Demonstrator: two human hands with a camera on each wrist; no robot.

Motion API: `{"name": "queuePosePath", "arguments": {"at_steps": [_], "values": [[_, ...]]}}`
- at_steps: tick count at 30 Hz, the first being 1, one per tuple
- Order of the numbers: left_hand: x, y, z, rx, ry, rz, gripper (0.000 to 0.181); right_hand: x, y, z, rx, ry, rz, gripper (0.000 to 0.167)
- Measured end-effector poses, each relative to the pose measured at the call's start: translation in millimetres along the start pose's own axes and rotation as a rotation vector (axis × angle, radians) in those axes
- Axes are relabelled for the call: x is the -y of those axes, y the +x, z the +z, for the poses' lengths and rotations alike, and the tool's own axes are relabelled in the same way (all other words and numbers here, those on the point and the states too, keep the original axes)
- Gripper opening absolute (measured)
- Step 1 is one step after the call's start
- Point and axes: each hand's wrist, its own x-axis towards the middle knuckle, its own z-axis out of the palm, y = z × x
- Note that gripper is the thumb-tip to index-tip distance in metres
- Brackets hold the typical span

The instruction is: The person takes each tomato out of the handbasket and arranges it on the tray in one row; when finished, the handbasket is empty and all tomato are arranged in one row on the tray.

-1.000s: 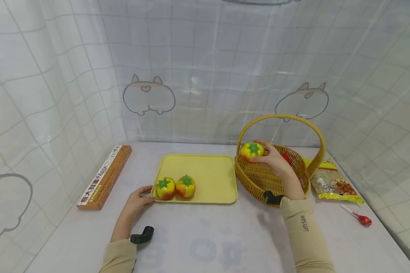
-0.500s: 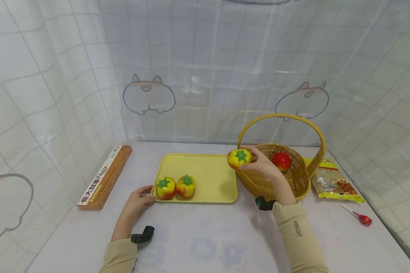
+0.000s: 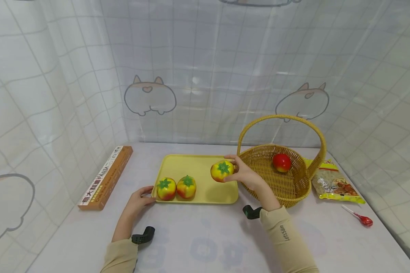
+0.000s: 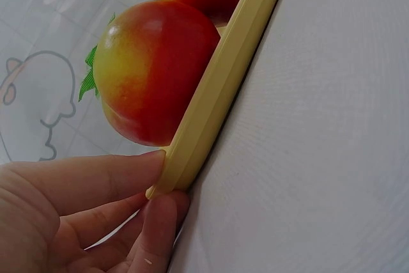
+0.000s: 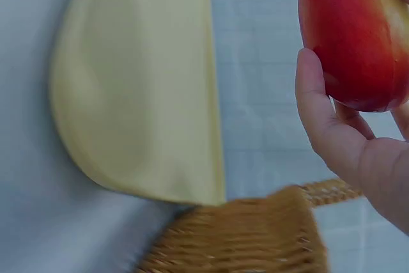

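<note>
My right hand (image 3: 246, 175) holds a yellow-and-red toy fruit (image 3: 222, 171) with a green star-shaped leafy top, between thumb and fingers, above the right part of the yellow tray (image 3: 205, 161). In the right wrist view the fruit's red side (image 5: 351, 36) shows, held clear of the tray. My left hand (image 3: 137, 201) pinches the tray's near left corner; the left wrist view shows thumb and fingers at the tray rim (image 4: 192, 139). Two similar toy fruits, a left one (image 3: 166, 188) and a right one (image 3: 186, 187), sit side by side near that corner.
A wicker basket (image 3: 259, 167) with a tall handle stands right of the tray, a red round fruit (image 3: 281, 162) inside. Beyond it lie a yellow food packet (image 3: 336, 184) and a red lollipop (image 3: 363, 220). At left lies a pasta box (image 3: 106, 178). Curtain-like sheets surround the table.
My right hand has carried the toy fruit left, out of the basket and over the tray's right part. The red fruit in the basket is now uncovered. My left hand keeps its place.
</note>
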Motion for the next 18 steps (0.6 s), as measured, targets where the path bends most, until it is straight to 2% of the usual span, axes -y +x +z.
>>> {"name": "queuePosePath", "arguments": {"at_steps": [6, 13, 18], "values": [[0.5, 1.1, -0.7, -0.006, 0.011, 0.024, 0.058, -17, 8.1, 14, 0.009, 0.007, 0.053, 0.072], [1.0, 0.8, -0.1, -0.009, 0.001, 0.009, 0.058, -40, 19.0, 27, 0.055, -0.03, 0.064, 0.069], [0.0, 1.7, 0.3, -0.015, 0.007, 0.005, 0.059, -50, 24.7, 35, 0.058, -0.07, 0.068, 0.066]]}}
